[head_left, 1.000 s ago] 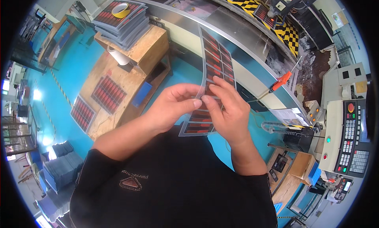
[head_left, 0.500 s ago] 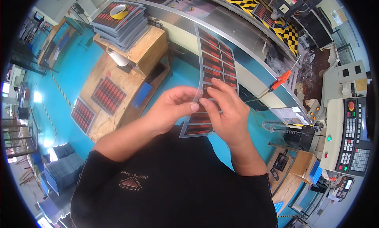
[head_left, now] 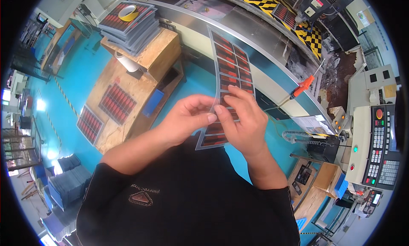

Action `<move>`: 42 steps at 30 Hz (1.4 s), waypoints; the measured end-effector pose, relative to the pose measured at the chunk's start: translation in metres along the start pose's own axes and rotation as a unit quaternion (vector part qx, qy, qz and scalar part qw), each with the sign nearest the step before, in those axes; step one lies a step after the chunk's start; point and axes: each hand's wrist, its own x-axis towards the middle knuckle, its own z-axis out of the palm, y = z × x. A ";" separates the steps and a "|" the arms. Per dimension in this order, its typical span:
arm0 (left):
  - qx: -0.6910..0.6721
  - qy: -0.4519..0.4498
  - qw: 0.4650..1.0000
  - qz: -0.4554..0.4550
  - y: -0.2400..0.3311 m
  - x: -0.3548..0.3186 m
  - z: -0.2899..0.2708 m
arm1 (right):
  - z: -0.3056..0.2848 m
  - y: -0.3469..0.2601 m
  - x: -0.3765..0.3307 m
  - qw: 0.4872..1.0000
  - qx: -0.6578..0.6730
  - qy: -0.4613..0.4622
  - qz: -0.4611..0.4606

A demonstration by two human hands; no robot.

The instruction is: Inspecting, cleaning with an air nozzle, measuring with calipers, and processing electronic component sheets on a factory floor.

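Both hands pinch one flexible grey sheet (head_left: 230,82) printed with rows of red-and-dark rectangular panels, held in the air in front of the chest. Left hand (head_left: 187,120): thumb and fingers closed on the sheet's left edge near its lower half. Right hand (head_left: 243,122): fingers spread over the sheet's face, thumb tip meeting the left thumb; closed on the sheet, no gap visible. Upper half of the sheet is unsupported and curves away from the grip.

Risk (judgement): the free top could flop or crease, since only the lower part is held; a pinch this close together may also kink the thin material.

Left of the grip, a wooden bench (head_left: 128,96) carries two similar sheets. Beyond it, a stack of sheets (head_left: 128,24) topped by a yellow tape roll (head_left: 128,11). Right and farther, an orange-handled screwdriver (head_left: 303,87) rests on the metal conveyor edge (head_left: 264,37).
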 end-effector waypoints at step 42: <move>0.049 0.119 0.991 0.025 -0.013 -0.071 -0.063 | 0.060 -0.028 -0.024 0.983 0.106 -0.147 0.005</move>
